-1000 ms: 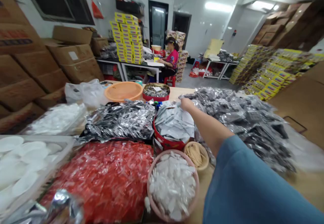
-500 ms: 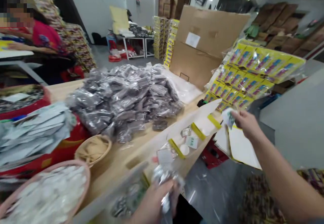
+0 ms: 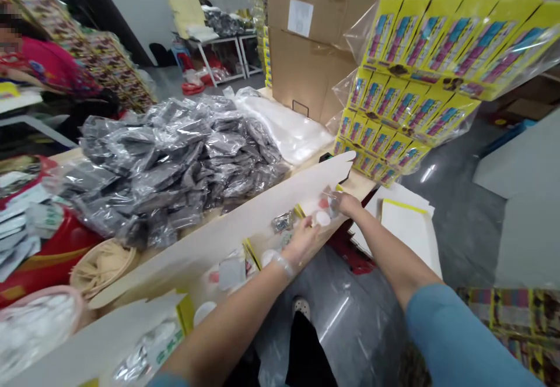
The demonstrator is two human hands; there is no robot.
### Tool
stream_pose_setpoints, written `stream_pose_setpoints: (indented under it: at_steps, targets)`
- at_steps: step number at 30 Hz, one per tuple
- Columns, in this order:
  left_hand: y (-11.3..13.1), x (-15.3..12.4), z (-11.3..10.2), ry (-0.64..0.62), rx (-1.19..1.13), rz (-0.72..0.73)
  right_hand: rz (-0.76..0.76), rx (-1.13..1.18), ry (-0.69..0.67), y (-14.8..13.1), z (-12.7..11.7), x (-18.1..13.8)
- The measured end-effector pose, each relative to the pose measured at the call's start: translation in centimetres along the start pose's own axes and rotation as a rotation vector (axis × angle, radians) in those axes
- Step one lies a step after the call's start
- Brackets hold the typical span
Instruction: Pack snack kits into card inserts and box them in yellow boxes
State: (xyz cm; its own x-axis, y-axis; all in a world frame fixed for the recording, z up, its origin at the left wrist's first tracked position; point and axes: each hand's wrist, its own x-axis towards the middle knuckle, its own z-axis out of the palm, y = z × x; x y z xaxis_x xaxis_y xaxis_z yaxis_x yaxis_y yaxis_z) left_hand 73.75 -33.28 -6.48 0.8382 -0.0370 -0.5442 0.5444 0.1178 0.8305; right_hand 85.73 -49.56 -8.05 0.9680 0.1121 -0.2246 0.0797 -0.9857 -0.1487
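Note:
My left hand reaches into a long white tray-like row of card. Its fingers are drawn together beside a white round disc; whatever they hold is hidden. At the far end of the row, the fingers of my right hand close on a small clear packet, slightly blurred. Yellow card edges divide the row. Between them lie a silvery packet, a grey-white square packet and, nearest me, silver packets with green print.
A heap of grey plastic-wrapped packets covers the table behind the row. Left are a beige basket, a pink tub and a red container. Wrapped yellow boxes stand stacked right, beside a large carton. A co-worker sits far left.
My left hand has moved forward and right along the row, no longer showing the silver packet. My right hand has come left and down from beside the boxes into the row. The view has shifted.

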Motion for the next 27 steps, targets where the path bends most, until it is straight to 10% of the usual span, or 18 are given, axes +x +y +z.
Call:
stream_pose_setpoints:
  at_steps: [9,27]
  targets:
    - [-10.9,-8.8,-10.4,0.194,1.23,0.542,-0.167,-0.041,-0.021,-7.7,5.8,-3.0]
    - [-16.2,-11.1,-18.1,0.415,1.504,0.73,-0.396,0.132,-0.171,-17.0,8.0,-7.2]
